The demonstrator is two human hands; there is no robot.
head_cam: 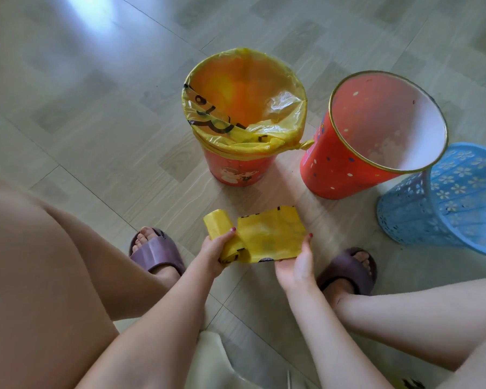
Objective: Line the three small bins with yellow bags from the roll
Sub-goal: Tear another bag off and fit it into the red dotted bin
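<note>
Three bins were found grouped at upper centre and right of the frame. The lined bin [243, 119] was fitted with a yellow bag [275, 130], folded over the rim and knotted at its right edge. The red bin [345, 164] beside it was unlined, tilted and touching the blue basket [443, 203]. Bare floor [82, 108] was left open across the left. At lower centre, the roll [222, 228] was gripped by the curled fingers of the left hand [213, 254]. The unrolled bag [272, 234] was pinched at its lower right edge by the right hand [298, 265].
</note>
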